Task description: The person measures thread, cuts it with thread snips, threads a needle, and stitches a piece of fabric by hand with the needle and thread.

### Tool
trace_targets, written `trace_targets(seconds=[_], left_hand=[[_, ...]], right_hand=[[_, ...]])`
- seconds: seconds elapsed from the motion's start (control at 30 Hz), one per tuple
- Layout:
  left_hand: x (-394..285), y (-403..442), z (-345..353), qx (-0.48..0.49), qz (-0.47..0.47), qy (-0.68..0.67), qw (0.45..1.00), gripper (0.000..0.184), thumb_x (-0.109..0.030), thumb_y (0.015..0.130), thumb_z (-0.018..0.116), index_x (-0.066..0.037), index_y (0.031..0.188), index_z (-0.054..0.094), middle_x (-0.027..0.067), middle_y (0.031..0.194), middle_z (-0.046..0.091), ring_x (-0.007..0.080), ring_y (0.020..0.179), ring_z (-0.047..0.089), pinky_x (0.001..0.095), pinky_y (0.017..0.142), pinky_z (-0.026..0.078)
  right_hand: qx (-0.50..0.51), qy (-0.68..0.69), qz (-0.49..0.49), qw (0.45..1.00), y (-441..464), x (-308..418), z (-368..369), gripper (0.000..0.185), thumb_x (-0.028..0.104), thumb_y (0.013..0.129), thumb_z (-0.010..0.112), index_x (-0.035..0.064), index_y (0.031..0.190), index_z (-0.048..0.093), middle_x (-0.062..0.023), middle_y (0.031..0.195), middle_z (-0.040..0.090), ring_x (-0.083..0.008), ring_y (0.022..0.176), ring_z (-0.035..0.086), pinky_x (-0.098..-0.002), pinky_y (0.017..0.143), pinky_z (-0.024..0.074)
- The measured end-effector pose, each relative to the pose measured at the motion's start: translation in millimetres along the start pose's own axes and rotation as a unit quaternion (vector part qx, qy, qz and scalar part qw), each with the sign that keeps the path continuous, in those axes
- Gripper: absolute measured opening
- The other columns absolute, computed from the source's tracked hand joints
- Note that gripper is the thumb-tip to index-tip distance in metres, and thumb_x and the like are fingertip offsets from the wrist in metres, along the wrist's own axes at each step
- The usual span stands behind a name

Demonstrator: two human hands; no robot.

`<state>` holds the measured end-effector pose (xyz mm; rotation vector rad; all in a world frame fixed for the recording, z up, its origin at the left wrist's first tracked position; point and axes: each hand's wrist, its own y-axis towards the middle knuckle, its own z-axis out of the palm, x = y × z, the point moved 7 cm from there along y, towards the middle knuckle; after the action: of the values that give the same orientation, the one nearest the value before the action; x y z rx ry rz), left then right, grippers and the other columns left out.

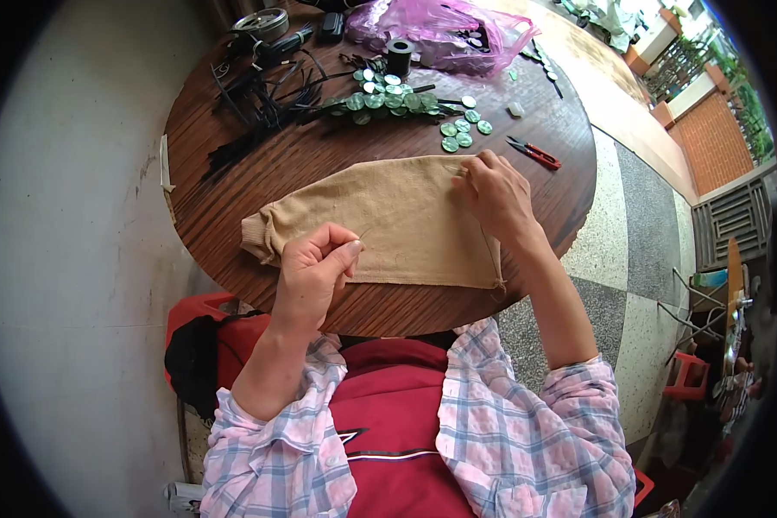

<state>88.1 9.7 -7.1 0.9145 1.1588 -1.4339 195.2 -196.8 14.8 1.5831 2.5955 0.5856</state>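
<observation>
A tan cloth sleeve (380,216) with a ribbed cuff lies flat across the front of the round wooden table. Over the sleeve's near left part, my left hand (312,266) is closed in a pinch, with a thin needle-like thing poking out from its fingertips. My right hand (499,194) is at the far right corner of the sleeve, its fingers curled together at the cloth edge; its fingertips are partly hidden. A dark thread (492,242) runs along the sleeve's open right end to a small tuft at the near corner.
Red thread snips (535,153) lie beyond my right hand. Green shell-like discs (462,129), black strips (263,108), a black spool (399,57) and a pink plastic bag (457,34) occupy the back of the wooden table (207,203). A red stool (200,308) stands at the left.
</observation>
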Motion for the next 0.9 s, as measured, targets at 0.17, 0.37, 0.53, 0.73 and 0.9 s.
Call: trace_targets(seconds=[0.17, 0.37, 0.53, 0.73, 0.9], left_hand=[[-19, -12, -27, -0.017, 0.01, -0.135, 0.991, 0.005, -0.005, 0.083, 0.054, 0.0, 0.082, 0.055, 0.0007, 0.06, 0.048, 0.0012, 0.044, 0.031, 0.0165, 0.039, 0.022], [-52, -50, -117, -0.081, 0.11, -0.188, 0.973, 0.009, -0.009, 0.086, 0.05, -0.001, 0.088, 0.054, 0.0014, 0.059, 0.043, 0.004, 0.042, 0.025, 0.0183, 0.039, 0.021], [-53, -71, -154, -0.123, 0.158, -0.23, 0.952, 0.008, -0.007, 0.086, 0.049, -0.001, 0.089, 0.053, 0.001, 0.06, 0.043, 0.0044, 0.042, 0.024, 0.0183, 0.039, 0.021], [-45, -77, -172, -0.104, 0.159, -0.244, 0.951, 0.009, -0.008, 0.088, 0.046, -0.001, 0.089, 0.053, 0.0015, 0.059, 0.042, 0.0051, 0.042, 0.023, 0.0193, 0.039, 0.02], [-49, -87, -190, -0.13, 0.177, -0.289, 0.932, 0.011, -0.009, 0.09, 0.043, 0.001, 0.086, 0.047, 0.002, 0.061, 0.038, 0.0056, 0.043, 0.022, 0.0202, 0.039, 0.018]], right_hand=[[-0.001, -0.103, -0.057, 0.993, 6, 6, 17, 0.016, -0.001, 0.066, 0.05, 0.0041, 0.081, 0.053, -0.0112, 0.084, 0.054, -0.0281, 0.081, 0.054, -0.0365, 0.071, 0.0455], [0.051, -0.072, -0.015, 0.996, 8, 1, 22, 0.01, 0.003, 0.072, 0.046, 0.0024, 0.08, 0.051, -0.0133, 0.085, 0.054, -0.0308, 0.084, 0.054, -0.0395, 0.072, 0.0441], [0.035, -0.086, -0.041, 0.995, 4, 0, 17, 0.011, 0.004, 0.073, 0.045, 0.0016, 0.08, 0.053, -0.0146, 0.086, 0.054, -0.03, 0.086, 0.055, -0.0386, 0.074, 0.0447], [0.026, -0.11, -0.051, 0.992, 8, 4, 19, 0.01, 0.003, 0.074, 0.046, 0.0022, 0.082, 0.052, -0.0138, 0.084, 0.054, -0.0296, 0.084, 0.055, -0.0384, 0.071, 0.0449], [0.047, -0.137, -0.053, 0.988, 13, 4, 27, 0.012, 0.001, 0.074, 0.045, 0.0028, 0.084, 0.051, -0.0134, 0.087, 0.055, -0.0286, 0.084, 0.056, -0.0379, 0.07, 0.0459]])
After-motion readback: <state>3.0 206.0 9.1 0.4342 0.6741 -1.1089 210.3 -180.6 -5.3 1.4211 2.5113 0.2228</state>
